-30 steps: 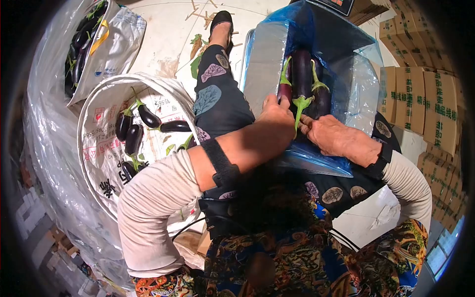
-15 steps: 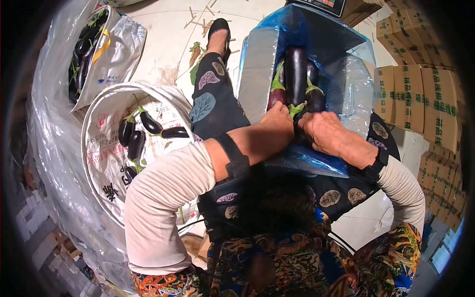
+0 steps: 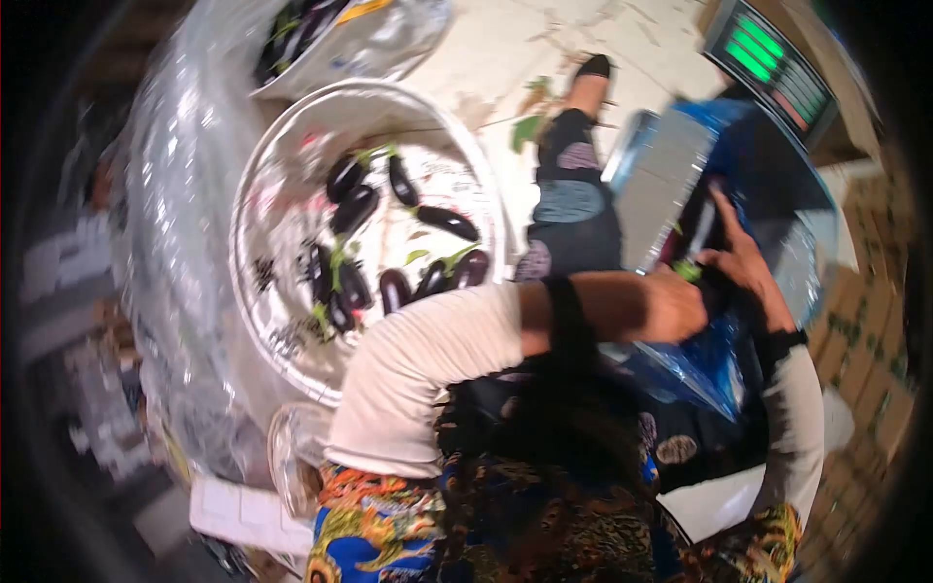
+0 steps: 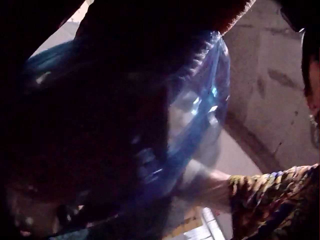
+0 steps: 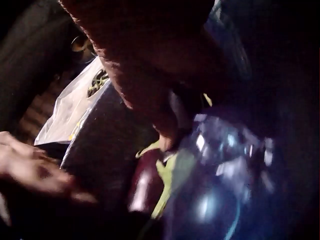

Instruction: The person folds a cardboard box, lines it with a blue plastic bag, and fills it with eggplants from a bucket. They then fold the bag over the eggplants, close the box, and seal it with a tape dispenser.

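Note:
In the head view my right hand [image 3: 743, 257] is in the blue-lined box [image 3: 661, 185], index finger straight and thumb spread apart over the dark eggplants [image 3: 692, 225]. The right wrist view shows a fingertip right at the green cap of an eggplant [image 5: 142, 185], with blue plastic liner [image 5: 225, 175] beside it. My left hand [image 3: 671, 306] is at the near left side of the box, blurred. Its fingers look loosely extended and hold nothing in the right wrist view. Dark shadow and liner [image 4: 200, 107] fill much of the left wrist view.
Left of the legs stands a round white sack [image 3: 452, 126] holding several eggplants [image 3: 355, 209]. Behind it is another bag [image 3: 389, 49] of eggplants. A scale with a lit green display [image 3: 753, 49] stands beyond the box. Flattened cartons [image 3: 855, 321] are stacked at right.
The head view has swung left, bringing the round sack nearer its middle. My left hand has drawn back from the eggplants; my right hand has spread its fingers over them.

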`<state>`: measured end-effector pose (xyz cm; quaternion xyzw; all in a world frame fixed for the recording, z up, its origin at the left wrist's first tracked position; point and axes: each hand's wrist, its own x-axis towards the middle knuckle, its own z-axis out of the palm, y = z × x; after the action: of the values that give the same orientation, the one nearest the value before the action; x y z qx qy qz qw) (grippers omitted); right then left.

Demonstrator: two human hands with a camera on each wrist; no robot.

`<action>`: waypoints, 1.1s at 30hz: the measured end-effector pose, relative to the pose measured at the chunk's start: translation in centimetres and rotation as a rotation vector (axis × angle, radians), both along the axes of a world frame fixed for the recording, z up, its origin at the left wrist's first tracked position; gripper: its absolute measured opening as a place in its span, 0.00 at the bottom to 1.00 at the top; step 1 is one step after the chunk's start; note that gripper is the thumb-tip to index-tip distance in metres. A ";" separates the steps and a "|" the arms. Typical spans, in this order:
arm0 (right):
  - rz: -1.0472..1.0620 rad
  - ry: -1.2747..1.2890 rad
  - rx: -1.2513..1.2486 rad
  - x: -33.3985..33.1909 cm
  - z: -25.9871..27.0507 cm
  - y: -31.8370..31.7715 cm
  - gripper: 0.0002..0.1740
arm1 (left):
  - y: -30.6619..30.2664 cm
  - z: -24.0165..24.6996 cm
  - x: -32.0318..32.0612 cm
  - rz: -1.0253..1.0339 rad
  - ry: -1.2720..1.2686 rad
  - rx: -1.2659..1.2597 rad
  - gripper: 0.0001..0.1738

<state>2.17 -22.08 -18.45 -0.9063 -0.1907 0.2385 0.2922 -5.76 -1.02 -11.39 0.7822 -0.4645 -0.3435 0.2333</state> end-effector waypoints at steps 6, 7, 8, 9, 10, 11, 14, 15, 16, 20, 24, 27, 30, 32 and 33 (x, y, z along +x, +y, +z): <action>-0.122 0.182 0.088 0.6 1.0 0.7 0.62 | 6.8 3.5 -3.3 0.490 -0.059 -0.811 0.20; -0.117 0.154 0.091 0.7 0.2 0.0 0.62 | 9.0 4.4 -3.7 0.573 0.049 -0.891 0.22; -0.115 0.132 0.094 0.4 -0.2 -0.1 0.61 | 11.3 5.1 -4.4 0.656 0.165 -0.969 0.23; -0.233 0.278 0.200 -0.5 1.3 1.4 0.61 | 13.7 4.5 -5.4 0.800 0.360 -1.110 0.23; -0.365 0.397 0.264 -1.3 3.5 3.1 0.58 | 16.8 3.5 -6.3 0.984 0.410 -1.054 0.22; -0.473 0.359 0.230 -0.9 2.1 2.6 0.55 | 19.9 2.5 -7.2 1.167 0.470 -1.003 0.21; -0.497 0.067 -0.045 0.1 -0.8 1.9 0.49 | 27.3 -3.8 -10.8 1.789 0.359 -0.629 0.19; -0.486 0.038 -0.089 0.6 -1.7 1.8 0.49 | 30.4 -8.6 -13.2 1.805 0.210 -0.318 0.19; -0.478 0.009 -0.134 1.1 -2.8 1.5 0.49 | 32.2 -11.5 -15.5 1.842 0.200 -0.161 0.19; -0.478 -0.036 -0.341 3.5 -5.3 0.0 0.48 | 35.7 -18.6 -23.5 1.967 0.034 0.096 0.13; -0.416 -0.168 -0.435 4.7 -7.9 -2.0 0.47 | 39.1 -21.3 -27.0 2.141 -0.048 0.212 0.12; -0.406 -0.184 -0.493 4.9 -8.7 -3.0 0.46 | 42.3 -22.3 -28.5 2.164 -0.283 0.529 0.15; -0.402 -0.222 -0.545 4.6 -9.2 -3.3 0.46 | 44.1 -22.2 -28.8 2.202 -0.206 0.640 0.20; -0.383 -0.240 -0.548 4.6 -9.6 -3.8 0.47 | 44.9 -23.3 -28.8 2.155 -0.246 0.643 0.20; -0.369 -0.256 -0.537 4.6 -9.9 -4.2 0.47 | 45.2 -23.7 -28.4 2.099 -0.311 0.608 0.21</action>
<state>6.74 -26.25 -28.32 -0.9926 0.0108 0.1075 0.0555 -34.13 44.18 -35.13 0.8473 0.5099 0.0274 0.1459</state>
